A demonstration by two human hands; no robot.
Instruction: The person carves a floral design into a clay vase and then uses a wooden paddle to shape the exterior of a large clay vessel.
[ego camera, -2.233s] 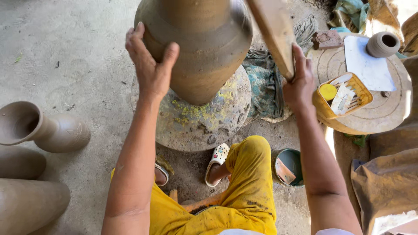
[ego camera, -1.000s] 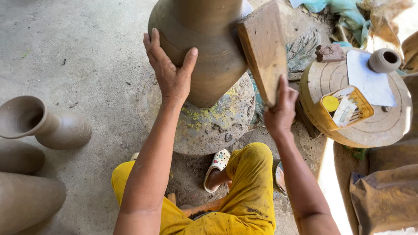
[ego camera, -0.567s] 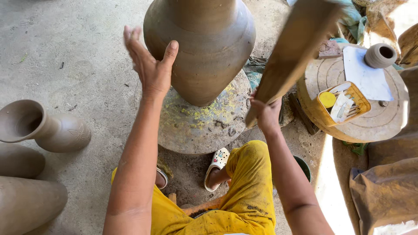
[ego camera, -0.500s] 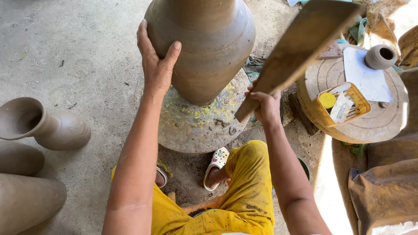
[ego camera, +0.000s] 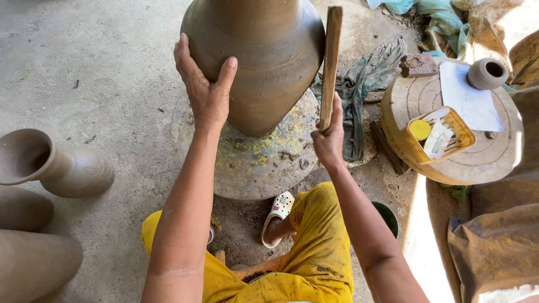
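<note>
A large brown clay pot (ego camera: 264,50) stands upright on a round stone wheel (ego camera: 252,163). My left hand (ego camera: 203,84) lies flat on the pot's left side, fingers spread. In my right hand (ego camera: 329,137) is the lower end of a flat wooden paddle (ego camera: 330,62). The paddle stands nearly upright, its edge toward me, against or very close to the pot's right side.
Unfired clay vases (ego camera: 53,168) lie at the left. A round wooden board (ego camera: 477,163) at right bears a yellow basket (ego camera: 438,134), a white sheet and a small clay pot (ego camera: 486,73). A grey rag (ego camera: 365,84) lies behind the wheel. A dark bowl (ego camera: 387,216) sits by my knee.
My right hand swung the paddle out to the right, away from the pot, then brought it back upright against the pot's right side. The left hand stayed on the pot.
</note>
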